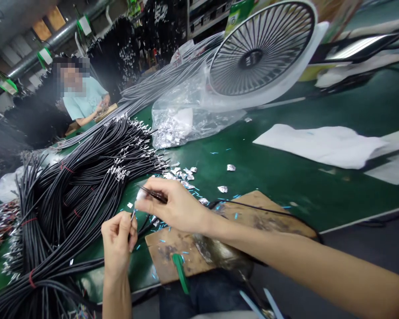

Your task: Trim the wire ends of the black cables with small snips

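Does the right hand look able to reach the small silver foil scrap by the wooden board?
Probably yes: the small silver foil scrap lies close to the right hand, nothing between, though it holds a thin dark tool.

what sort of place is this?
Likely a cable-assembly workshop: bundles of black cables with metal terminals heaped on a green bench, a plastic bag of small metal pieces, and a co-worker further along. The left hand pinches a cable end; the right hand holds a thin dark tool.
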{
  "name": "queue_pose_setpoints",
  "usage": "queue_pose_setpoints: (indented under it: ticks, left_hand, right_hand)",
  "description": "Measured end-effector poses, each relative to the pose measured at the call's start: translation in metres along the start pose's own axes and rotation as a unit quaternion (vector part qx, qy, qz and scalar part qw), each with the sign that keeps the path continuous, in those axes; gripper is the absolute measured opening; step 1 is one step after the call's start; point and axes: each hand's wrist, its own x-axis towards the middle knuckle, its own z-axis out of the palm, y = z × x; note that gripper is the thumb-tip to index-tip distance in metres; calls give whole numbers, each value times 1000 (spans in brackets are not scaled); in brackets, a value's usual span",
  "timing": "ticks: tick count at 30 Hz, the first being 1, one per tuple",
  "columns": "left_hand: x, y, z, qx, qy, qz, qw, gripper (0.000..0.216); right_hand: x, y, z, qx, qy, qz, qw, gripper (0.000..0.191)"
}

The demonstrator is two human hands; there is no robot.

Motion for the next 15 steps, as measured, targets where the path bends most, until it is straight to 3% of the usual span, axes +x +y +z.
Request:
queue_pose_setpoints:
  ticks: [10,15]
  left_hand:
    - [-5,-3,2,77,32,106,991,16]
    - [-4,-5,2,93,40,141,985,10]
  right_hand:
    - [0,-2,1,46,-33,79,995,10]
    - [0,-4,-3,27,-42,37,998,13]
